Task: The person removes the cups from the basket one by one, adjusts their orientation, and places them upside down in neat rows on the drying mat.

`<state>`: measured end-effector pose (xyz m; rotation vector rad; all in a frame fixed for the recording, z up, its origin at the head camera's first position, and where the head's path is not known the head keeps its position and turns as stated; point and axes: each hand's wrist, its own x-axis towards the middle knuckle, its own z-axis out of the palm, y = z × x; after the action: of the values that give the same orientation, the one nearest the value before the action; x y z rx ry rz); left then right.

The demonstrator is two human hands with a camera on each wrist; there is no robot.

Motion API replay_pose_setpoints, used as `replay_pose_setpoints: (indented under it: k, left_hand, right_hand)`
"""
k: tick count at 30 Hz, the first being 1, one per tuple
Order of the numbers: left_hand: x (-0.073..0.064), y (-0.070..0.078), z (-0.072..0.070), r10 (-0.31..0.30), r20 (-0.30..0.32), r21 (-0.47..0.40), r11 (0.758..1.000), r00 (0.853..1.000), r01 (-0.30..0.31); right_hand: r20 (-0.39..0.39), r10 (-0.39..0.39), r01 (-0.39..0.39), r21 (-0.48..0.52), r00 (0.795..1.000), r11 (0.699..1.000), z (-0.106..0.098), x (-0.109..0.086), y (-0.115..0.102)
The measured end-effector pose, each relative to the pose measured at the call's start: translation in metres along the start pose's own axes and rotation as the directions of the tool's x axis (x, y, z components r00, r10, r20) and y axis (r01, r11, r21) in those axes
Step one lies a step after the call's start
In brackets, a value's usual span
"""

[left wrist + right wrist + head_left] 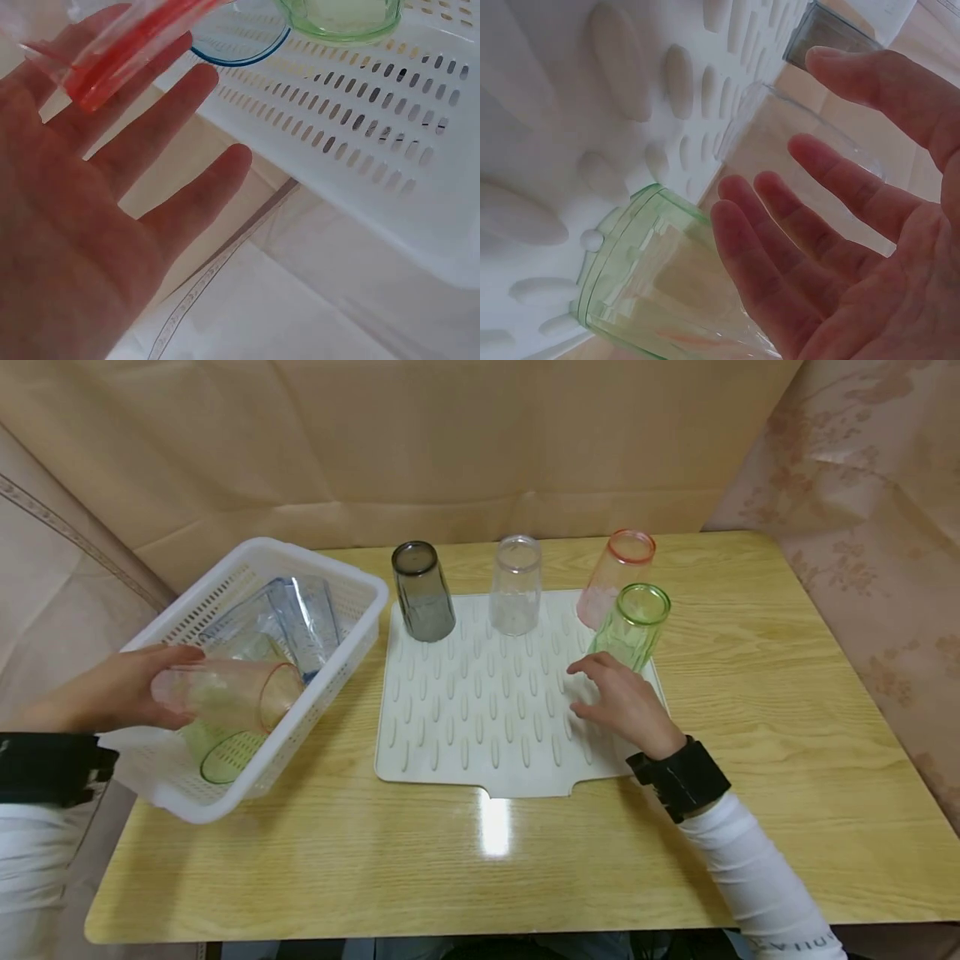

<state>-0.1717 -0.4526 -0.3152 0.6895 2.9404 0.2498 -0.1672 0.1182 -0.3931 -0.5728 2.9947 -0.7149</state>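
My left hand (142, 687) holds a pink glass (225, 693) lying sideways over the white basket (258, 777), fingers at its base end. In the left wrist view the fingers are spread, and the red-tinted glass (112, 64) lies across them. Under it in the basket are a green glass (228, 756) and clear bluish glasses (303, 618). My right hand (622, 702) hovers over the right side of the white drying mat (465, 710), fingers loosely bent and holding nothing, close beside an upturned green glass (630, 631).
On the mat's far side stand upturned glasses: a dark grey one (425, 597), a clear one (516, 589) and a pink one (609, 581) behind the green one. The mat lies on a wooden table (787, 760). A beige sheet (450, 452) hangs behind.
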Motion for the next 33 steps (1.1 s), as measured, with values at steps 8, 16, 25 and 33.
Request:
replay_pose_setpoints:
  k: [8,16,25,33]
  left_hand:
    - [-0.006,0.007,-0.008,-0.056,0.005,0.068,0.996,0.998,0.055]
    - [-0.013,0.016,-0.016,-0.044,-0.055,0.120,0.991,0.998,0.051]
    - [-0.011,0.030,-0.028,-0.036,-0.096,0.113,0.993,0.995,0.047]
    - [-0.005,0.045,-0.036,-0.053,-0.085,0.074,0.995,0.995,0.060]
  right_hand:
    - [0.029,0.046,-0.046,-0.002,0.999,0.999,0.000,-0.003,-0.003]
    - [0.034,0.049,-0.050,0.007,0.998,0.999,0.000,-0.005,-0.003]
    - [0.049,0.065,-0.065,0.002,0.997,0.998,0.003,-0.007,-0.002]
    - [0.030,0.055,-0.055,-0.005,0.998,0.998,0.002,-0.008,-0.003]
